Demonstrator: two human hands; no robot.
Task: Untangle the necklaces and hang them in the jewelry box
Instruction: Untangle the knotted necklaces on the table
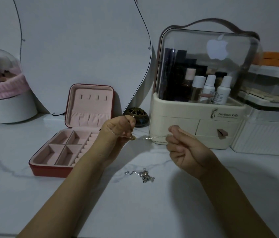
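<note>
Both hands are raised above the bench (32, 194), with a thin gold necklace (150, 137) stretched between them. The left hand (116, 129) pinches one end, its grip pressed together around the chain and what looks like a small pendant or clasp near its fingertips. The right hand (181, 145) pinches the other end between thumb and curled fingers. The chain hangs in a shallow line between the two hands and seems free of knots, though it is too fine to be sure.

A second necklace (144, 175), silver, lies in a small tangled heap on the bench, just below and between the hands. The jewelry box (49, 166) stands open to the left, its pink lid upright with a row of small hooks (93, 97) near the top, all of them bare.

The step in hand looks like the end of freeing the gold chain. The next move likely calls for carrying it left to the lid and looping it over a hook without letting it slacken and kink. The silver heap remains to be worked loose.
</note>
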